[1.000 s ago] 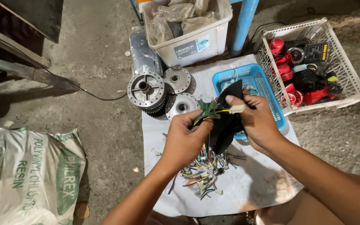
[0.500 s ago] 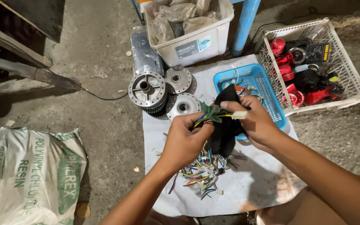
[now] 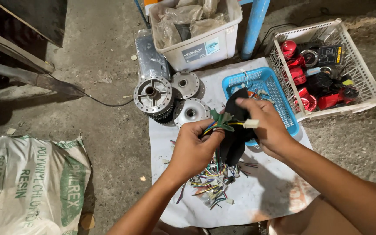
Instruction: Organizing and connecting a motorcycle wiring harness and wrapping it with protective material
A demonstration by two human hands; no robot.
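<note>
Over a white sheet (image 3: 275, 191) spread on a concrete floor, a person worked a bundle of coloured wires (image 3: 216, 126) with both bare hands. The left hand (image 3: 194, 148) was curled shut around the bundle, thumb pressed over the strands. The right hand (image 3: 264, 126) pinched a small white connector (image 3: 251, 123) at the wires' end between thumb and fingers, with a black sleeve (image 3: 233, 143) hanging between the two hands. Below them lay a scatter of cut wire scraps (image 3: 209, 185) on the sheet. Just beyond the hands sat a blue plastic basket (image 3: 279, 98), and to its left three round metal hubs (image 3: 153, 95) lay close together. A white crate (image 3: 370, 87) of red and black parts stood to the right, a clear storage bin (image 3: 196, 43) behind, and a printed woven sack (image 3: 27, 182) well to the left.
</note>
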